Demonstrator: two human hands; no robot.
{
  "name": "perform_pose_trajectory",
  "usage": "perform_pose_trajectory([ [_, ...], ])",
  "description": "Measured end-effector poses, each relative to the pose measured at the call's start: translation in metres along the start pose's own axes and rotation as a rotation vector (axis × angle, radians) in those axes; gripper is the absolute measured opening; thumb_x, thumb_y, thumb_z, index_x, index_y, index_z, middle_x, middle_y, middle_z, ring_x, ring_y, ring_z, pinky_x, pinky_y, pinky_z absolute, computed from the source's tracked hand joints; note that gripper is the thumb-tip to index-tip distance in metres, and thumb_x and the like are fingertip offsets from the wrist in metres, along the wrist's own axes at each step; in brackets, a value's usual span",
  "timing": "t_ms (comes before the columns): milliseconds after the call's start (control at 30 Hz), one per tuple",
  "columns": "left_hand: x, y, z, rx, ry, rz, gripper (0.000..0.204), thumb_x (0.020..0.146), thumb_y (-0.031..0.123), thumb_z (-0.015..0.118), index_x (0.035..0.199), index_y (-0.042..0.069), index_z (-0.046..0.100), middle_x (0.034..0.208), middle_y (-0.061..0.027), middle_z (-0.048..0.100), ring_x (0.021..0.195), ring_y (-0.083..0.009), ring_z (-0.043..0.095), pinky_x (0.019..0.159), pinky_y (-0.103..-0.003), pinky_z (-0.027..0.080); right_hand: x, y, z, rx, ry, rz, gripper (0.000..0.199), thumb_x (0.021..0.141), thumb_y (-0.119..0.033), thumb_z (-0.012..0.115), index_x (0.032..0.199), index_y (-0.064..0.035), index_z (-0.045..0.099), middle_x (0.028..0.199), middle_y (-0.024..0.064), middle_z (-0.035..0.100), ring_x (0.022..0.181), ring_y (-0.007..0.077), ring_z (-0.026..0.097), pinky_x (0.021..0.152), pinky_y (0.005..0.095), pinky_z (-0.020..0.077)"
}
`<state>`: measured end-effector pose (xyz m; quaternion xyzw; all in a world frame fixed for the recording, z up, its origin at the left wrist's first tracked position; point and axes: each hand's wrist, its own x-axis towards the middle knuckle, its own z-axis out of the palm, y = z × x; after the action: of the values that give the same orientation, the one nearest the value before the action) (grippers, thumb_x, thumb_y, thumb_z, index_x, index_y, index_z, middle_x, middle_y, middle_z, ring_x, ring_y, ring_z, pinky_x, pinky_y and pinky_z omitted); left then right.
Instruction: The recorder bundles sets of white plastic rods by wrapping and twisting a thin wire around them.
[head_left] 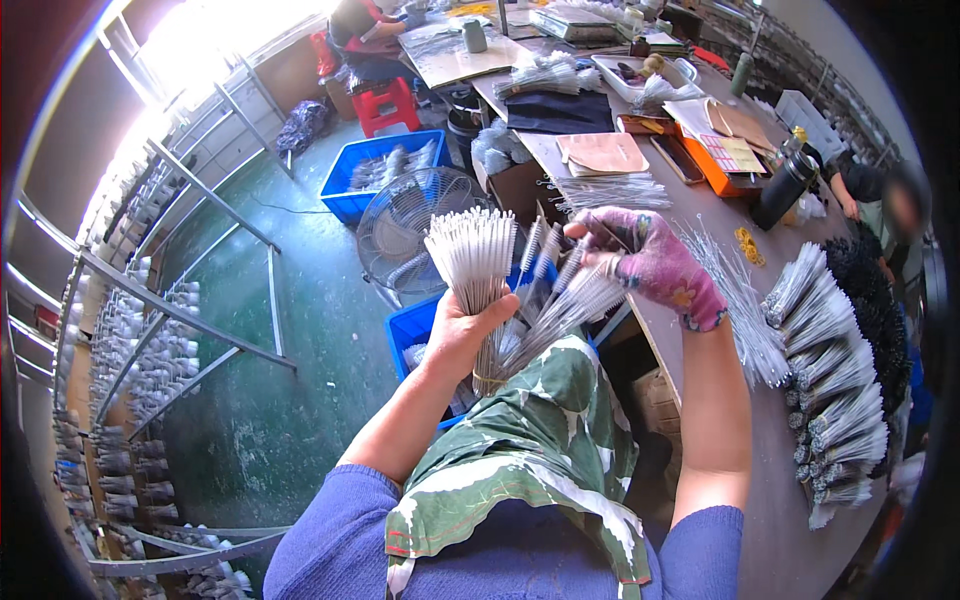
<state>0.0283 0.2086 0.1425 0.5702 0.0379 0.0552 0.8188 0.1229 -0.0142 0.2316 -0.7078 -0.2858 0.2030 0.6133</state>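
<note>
My left hand [468, 325] is wrapped round the wire stems of an upright bundle of white bristle brushes [470, 250]. A second, looser bunch of brushes [560, 318] leans from my lap toward the right, its bristle ends fanned out. Just above those ends is my right hand [655, 262], in a pink and purple patterned glove with bare fingertips. Its fingers are bent together round something thin and dark, too blurred to name. Below the left hand, a tan band [487, 380] circles the stems over my green and white apron [520, 440].
A brown table [740, 420] runs along my right with several brush bundles [835, 380], loose wire brushes [735, 300] and a black bottle [785, 188]. Ahead stand a floor fan [405, 235], blue bins [345, 205] and a red stool [385, 108]. Metal racks [190, 310] line the left. Other people work nearby.
</note>
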Motion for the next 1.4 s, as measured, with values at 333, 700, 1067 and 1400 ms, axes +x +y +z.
perform_pose_trajectory([
  [333,0.0,0.006,0.02,-0.056,-0.241,-0.065,0.017,0.081,0.013,0.07,0.09,0.006,0.057,0.086,-0.0005,0.057,0.078,-0.0101,0.053,0.07,-0.025,0.043,0.025,-0.042,0.023,-0.362,0.014,-0.23,0.03,0.079,-0.011,0.071,0.104,0.0025,0.062,0.093,0.0033,0.064,0.087,0.0067,0.058,0.079,0.0226,0.0477],
  [700,0.005,0.006,0.016,-0.004,-0.281,-0.07,0.021,0.079,0.014,0.073,0.09,0.009,0.057,0.083,0.0042,0.055,0.077,-0.0057,0.05,0.07,-0.022,0.04,0.013,-0.045,0.015,-0.503,0.256,-0.259,0.033,0.08,-0.019,0.072,0.103,0.0017,0.063,0.091,0.0083,0.067,0.083,0.0102,0.061,0.074,0.0238,0.0486],
  [1067,0.009,0.002,0.004,-0.137,-0.277,-0.122,0.032,0.076,0.015,0.074,0.102,0.006,0.057,0.092,-0.0019,0.059,0.085,-0.0096,0.056,0.075,-0.025,0.045,0.007,-0.02,0.005,-0.137,0.076,-0.054,0.025,0.079,-0.002,0.066,0.104,-0.0005,0.063,0.09,0.0001,0.061,0.082,0.0065,0.055,0.075,0.0216,0.0461],
  [1400,0.011,-0.002,0.0,-0.255,-0.286,-0.141,0.024,0.083,0.015,0.068,0.101,0.005,0.057,0.092,-0.0036,0.061,0.081,-0.0116,0.058,0.071,-0.025,0.046,0.017,-0.028,0.016,-0.292,0.048,-0.032,0.024,0.079,-0.019,0.071,0.091,0.0,0.064,0.077,-0.0017,0.057,0.071,0.0057,0.05,0.063,0.0232,0.0426],
])
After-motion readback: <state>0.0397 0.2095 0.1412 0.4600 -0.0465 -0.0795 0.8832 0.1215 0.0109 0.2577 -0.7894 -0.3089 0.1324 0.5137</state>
